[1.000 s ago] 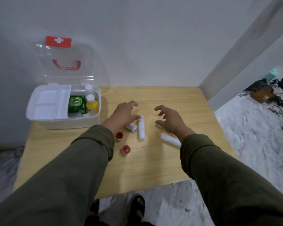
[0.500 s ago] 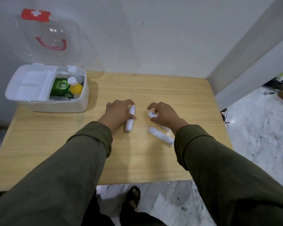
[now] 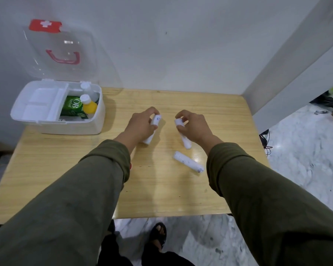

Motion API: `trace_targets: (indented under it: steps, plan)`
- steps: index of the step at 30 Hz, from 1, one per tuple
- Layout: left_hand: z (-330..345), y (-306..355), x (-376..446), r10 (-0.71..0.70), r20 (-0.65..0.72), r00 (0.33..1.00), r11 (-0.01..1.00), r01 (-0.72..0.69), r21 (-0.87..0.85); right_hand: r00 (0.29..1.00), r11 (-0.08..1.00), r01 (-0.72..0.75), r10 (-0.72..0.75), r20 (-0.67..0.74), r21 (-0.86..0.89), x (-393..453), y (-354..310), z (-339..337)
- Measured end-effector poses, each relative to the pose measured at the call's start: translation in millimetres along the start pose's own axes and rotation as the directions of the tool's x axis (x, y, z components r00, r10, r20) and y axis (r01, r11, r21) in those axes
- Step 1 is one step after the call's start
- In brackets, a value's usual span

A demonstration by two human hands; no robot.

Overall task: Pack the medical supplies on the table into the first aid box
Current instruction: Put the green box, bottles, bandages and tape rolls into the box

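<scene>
My fingers are curled around white gauze rolls: my left hand (image 3: pixel 140 125) grips one roll (image 3: pixel 152 129), my right hand (image 3: pixel 194 125) another (image 3: pixel 184 134). A third, speckled roll (image 3: pixel 188 162) lies on the wooden table (image 3: pixel 65 169); the first aid box (image 3: pixel 56 112) stands open far-left.

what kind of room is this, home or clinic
Probably a plain room at home, not a clinic: a small wooden table pushed into a bare white wall corner, marble-look floor, cables and clutter lying beside it.
</scene>
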State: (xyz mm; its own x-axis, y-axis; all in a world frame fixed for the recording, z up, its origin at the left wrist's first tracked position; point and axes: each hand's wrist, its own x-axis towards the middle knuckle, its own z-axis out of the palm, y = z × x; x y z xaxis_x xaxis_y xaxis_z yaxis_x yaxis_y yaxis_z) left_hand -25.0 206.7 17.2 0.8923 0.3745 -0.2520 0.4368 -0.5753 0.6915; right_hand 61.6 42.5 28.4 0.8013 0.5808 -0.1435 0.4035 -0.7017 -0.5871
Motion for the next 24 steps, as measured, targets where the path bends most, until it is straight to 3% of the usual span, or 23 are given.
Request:
trace_targets:
  steps: [3,14,24]
  plan:
    - [-18,6,-4,0.052,-0.102,0.993,0.995,-0.060,-0.074,0.998,0.996,0.002,0.003,-0.060,0.091,1,-16,-9]
    - [-126,-3,-30,0.240,-0.344,0.908,0.958,-0.279,-0.069,0.952,0.962,0.118,-0.039,-0.303,0.246,3,-118,-14]
    - [-218,-70,-47,0.276,-0.327,0.904,0.952,-0.303,-0.032,0.908,0.932,0.198,-0.058,-0.414,0.305,0,-222,38]
